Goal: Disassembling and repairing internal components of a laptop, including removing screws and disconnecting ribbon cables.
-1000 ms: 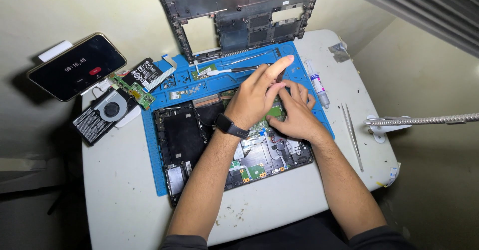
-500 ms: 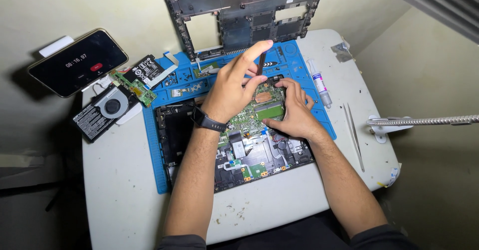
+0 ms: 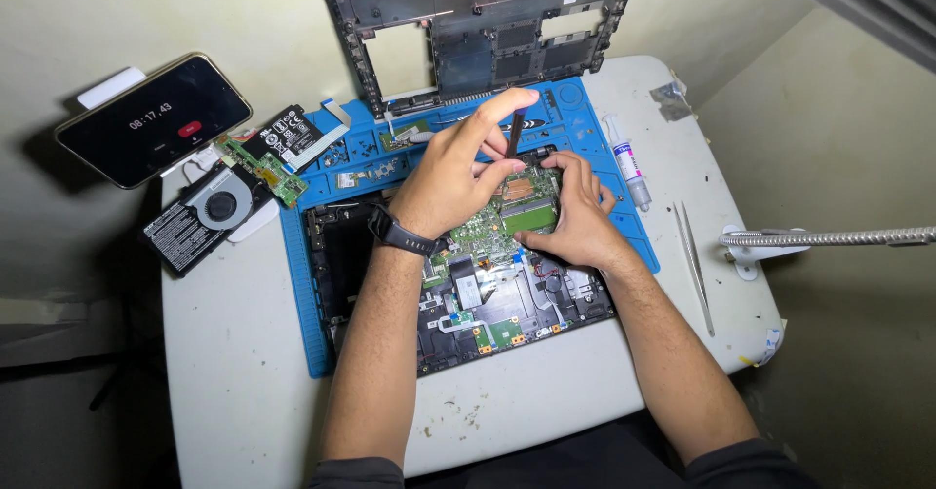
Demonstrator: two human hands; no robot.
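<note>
An opened laptop base with a green circuit board lies on a blue work mat. My left hand, with a black band on the wrist, pinches a thin dark strip and holds it upright above the board's far edge. Just to the right, my right hand rests on the board, its fingertips touching the far right part near the strip's lower end.
The laptop's bottom cover leans against the wall behind. A phone, a fan with heatsink, a small green board and a black part lie at left. A syringe, tweezers and a gooseneck are at right.
My left hand has lifted off the board and raised the dark strip upright. My right hand has stayed on the board, shifting slightly.
</note>
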